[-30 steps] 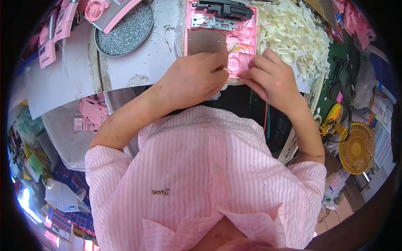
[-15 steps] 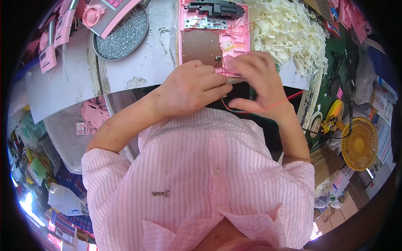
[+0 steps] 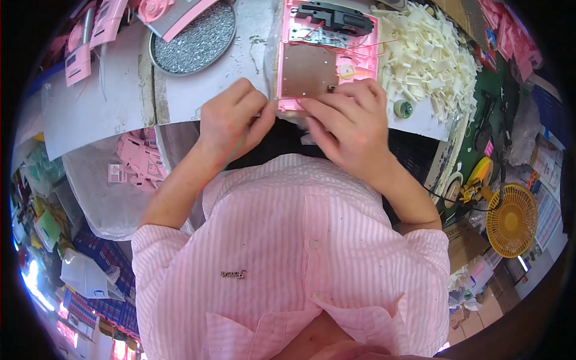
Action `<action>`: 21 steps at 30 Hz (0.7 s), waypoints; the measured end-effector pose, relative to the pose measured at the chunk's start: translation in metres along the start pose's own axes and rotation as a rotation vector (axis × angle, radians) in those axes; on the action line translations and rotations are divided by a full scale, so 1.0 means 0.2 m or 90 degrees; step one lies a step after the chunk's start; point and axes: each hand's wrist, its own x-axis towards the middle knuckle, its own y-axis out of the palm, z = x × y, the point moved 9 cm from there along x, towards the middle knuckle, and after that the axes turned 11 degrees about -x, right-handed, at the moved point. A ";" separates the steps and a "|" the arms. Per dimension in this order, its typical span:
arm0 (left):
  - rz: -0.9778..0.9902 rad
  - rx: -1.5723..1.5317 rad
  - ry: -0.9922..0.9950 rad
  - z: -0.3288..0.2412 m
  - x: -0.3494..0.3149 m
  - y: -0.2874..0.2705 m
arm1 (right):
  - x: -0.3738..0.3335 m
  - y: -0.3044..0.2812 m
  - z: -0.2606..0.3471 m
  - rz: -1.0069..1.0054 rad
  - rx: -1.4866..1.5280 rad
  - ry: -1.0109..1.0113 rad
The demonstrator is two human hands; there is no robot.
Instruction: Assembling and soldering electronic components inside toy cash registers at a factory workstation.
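A pink plastic housing lies on the table, with a brown circuit board and a black part in it; thin red wires run across its far half. My right hand is at the housing's near right edge, fingers bent over the board's corner; what its fingertips pinch is hidden. Left of the housing, my left hand is closed in a pinch. A thin red and green wire trails from it along my wrist.
At the back left a round tray of small screws stands partly under a grey and pink casing. Many cream plastic pieces are heaped right of the housing, beside a small green roll. A yellow fan stands far right.
My left hand has moved left, off the housing's near edge, with the wire now along its wrist. My right hand has come in to the housing's edge. The whole view has shifted slightly.
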 end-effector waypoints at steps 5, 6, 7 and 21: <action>0.207 -0.006 -0.050 -0.05 -0.18 0.17 | 0.06 0.09 0.07 -0.054 -0.034 0.020; 0.302 -0.007 -0.069 -0.03 -0.23 0.22 | 0.06 0.10 0.08 -0.046 -0.030 0.019; 0.330 -0.038 -0.058 -0.04 -0.22 0.21 | 0.07 0.10 0.07 -0.040 -0.032 0.016; 0.251 -0.100 0.132 -0.04 0.12 0.04 | 0.59 -0.46 -1.27 -0.179 0.215 0.331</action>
